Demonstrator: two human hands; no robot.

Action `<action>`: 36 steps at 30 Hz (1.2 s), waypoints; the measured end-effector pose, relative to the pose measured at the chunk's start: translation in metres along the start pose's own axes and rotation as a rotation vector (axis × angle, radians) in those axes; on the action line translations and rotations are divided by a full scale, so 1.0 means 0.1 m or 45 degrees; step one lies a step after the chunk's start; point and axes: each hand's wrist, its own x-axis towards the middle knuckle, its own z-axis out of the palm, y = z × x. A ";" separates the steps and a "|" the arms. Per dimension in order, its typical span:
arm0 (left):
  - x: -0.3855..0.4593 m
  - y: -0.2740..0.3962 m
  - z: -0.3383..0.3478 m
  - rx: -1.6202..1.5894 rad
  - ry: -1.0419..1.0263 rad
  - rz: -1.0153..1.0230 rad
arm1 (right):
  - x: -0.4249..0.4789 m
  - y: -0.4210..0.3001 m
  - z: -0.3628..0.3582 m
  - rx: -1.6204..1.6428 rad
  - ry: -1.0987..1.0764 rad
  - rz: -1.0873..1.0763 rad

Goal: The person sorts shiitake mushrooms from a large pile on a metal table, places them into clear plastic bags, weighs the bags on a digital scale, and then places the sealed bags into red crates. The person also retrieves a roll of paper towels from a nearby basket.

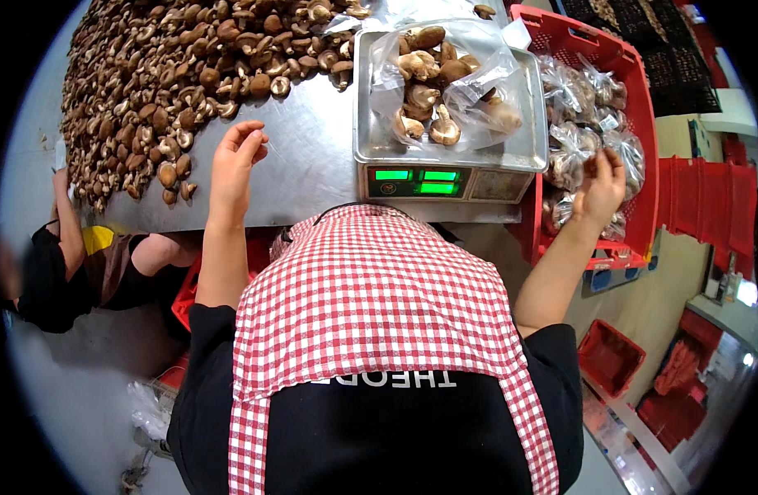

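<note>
My left hand point(239, 148) is raised above the steel table, fingers loosely curled and a small gap between thumb and forefinger; I see nothing in it. My right hand point(600, 184) hovers over a red plastic crate point(649, 148), its fingers bent and apart. Knotted clear bags of mushrooms point(567, 148) fill that crate; whether my fingertips touch one is hard to tell. Between my hands stands a digital scale point(503, 185) with lit green displays. On its metal pan point(370, 139) rests an unsealed clear plastic bag point(478, 105) holding several shiitake mushrooms point(421, 97).
A broad heap of loose shiitake mushrooms point(162, 93) covers the far left of the steel table point(305, 154). At the left edge a co-worker's arm point(70, 216) reaches beside the heap. Dark mesh trays point(676, 68) stand beyond the crate, and another red crate point(611, 357) lies lower right.
</note>
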 end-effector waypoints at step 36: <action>0.80 1.20 1.21 -0.480 -1.024 -0.009 | -0.80 -0.83 1.00 -2.703 -0.843 -0.035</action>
